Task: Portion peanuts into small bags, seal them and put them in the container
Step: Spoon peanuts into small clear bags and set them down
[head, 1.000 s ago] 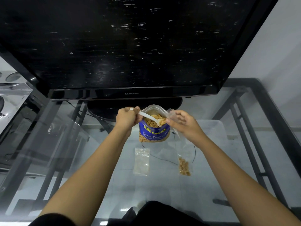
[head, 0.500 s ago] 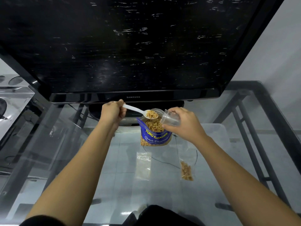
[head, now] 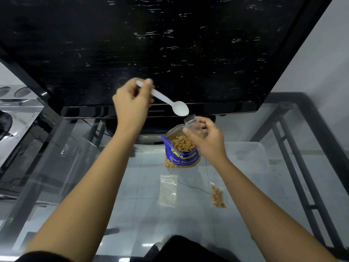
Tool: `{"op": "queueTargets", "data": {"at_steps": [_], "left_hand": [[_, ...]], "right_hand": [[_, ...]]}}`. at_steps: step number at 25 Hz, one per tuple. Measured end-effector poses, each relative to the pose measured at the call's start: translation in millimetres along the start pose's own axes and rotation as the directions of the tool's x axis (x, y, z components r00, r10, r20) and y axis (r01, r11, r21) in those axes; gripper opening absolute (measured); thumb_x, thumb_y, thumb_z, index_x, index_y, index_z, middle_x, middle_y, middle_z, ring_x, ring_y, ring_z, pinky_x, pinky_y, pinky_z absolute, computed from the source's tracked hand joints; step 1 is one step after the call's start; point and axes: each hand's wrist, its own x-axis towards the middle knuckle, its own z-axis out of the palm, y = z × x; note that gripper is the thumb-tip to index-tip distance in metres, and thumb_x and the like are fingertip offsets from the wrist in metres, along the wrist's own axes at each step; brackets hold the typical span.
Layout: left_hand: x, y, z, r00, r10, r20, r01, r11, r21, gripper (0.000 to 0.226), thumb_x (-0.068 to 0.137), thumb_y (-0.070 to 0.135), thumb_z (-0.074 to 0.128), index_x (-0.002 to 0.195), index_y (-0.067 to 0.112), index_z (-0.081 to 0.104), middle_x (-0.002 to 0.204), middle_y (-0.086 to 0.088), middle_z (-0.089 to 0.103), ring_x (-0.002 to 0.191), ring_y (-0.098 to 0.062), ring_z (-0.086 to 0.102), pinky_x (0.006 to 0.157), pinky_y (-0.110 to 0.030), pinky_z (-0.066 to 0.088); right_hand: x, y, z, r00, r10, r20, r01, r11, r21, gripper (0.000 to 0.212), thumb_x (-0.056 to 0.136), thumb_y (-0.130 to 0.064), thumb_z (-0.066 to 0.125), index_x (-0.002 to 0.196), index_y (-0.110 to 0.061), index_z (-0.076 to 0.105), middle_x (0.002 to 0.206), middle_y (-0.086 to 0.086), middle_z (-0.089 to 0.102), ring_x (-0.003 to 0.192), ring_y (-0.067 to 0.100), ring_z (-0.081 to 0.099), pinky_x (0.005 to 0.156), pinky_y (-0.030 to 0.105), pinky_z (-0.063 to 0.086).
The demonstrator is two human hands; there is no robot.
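Observation:
A blue peanut pouch (head: 182, 152) stands open on the glass table, full of peanuts. My left hand (head: 132, 104) holds a white plastic spoon (head: 170, 103) raised above the pouch, its bowl tipped over the mouth of a small clear bag (head: 192, 122). My right hand (head: 207, 138) grips that small bag just above the pouch; a few peanuts show inside it. An empty small bag (head: 168, 190) lies flat on the glass in front of the pouch. A small bag with peanuts (head: 218, 195) lies to its right.
A large black television (head: 151, 53) stands at the back of the glass table (head: 113, 195). A clear plastic container (head: 251, 157) sits to the right of the pouch. A dark metal frame (head: 294, 167) runs along the right side.
My left hand lifted the spoon out of the pouch, up and to the left, and the peanuts are off the spoon. My right hand tilted the small bag's mouth upward.

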Motion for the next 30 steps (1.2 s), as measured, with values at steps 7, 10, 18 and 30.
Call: {"op": "queueTargets", "data": {"at_steps": [7,10,18,30], "left_hand": [[-41,-68,21,0.798,-0.055,0.601,-0.17,0.935,0.311,0.017,0.092,0.025,0.056,0.094,0.016,0.07,0.078,-0.002,0.07,0.076,-0.012,0.067,0.07,-0.032,0.057],[-45,-77,27,0.858,-0.175,0.483,0.014,0.948,0.318,0.02,0.092,0.024,0.055,0.091,0.012,0.07,0.073,-0.005,0.07,0.078,-0.018,0.069,0.076,-0.037,0.058],[-44,-82,40,0.702,-0.682,0.207,0.687,0.725,0.058,0.019,0.092,0.016,0.055,0.089,0.001,0.066,0.064,-0.01,0.065,0.058,-0.013,0.06,0.061,-0.021,0.053],[-23,-91,18,0.654,-0.744,0.137,0.756,0.639,-0.138,0.021,0.094,0.017,0.052,0.075,0.01,0.056,0.059,-0.004,0.051,0.049,-0.01,0.046,0.045,-0.018,0.042]], "right_hand": [[-1,26,-21,0.99,0.131,0.043,-0.134,0.989,0.065,0.047,0.074,-0.04,0.073,0.113,-0.021,0.057,0.097,-0.01,0.067,0.095,0.009,0.064,0.075,0.023,0.052],[-1,33,-23,0.985,0.143,0.094,-0.151,0.985,0.081,0.044,0.071,-0.044,0.073,0.109,-0.028,0.055,0.103,-0.007,0.068,0.099,0.01,0.064,0.082,0.031,0.055],[-1,33,-27,0.972,0.151,0.181,-0.171,0.98,0.099,0.044,0.072,-0.047,0.072,0.109,-0.033,0.053,0.105,-0.007,0.069,0.103,0.014,0.064,0.088,0.038,0.054],[6,13,-35,0.983,-0.101,0.155,0.162,0.875,-0.457,0.051,0.07,-0.042,0.075,0.114,-0.021,0.058,0.105,-0.003,0.06,0.091,0.01,0.053,0.07,0.021,0.042]]}}
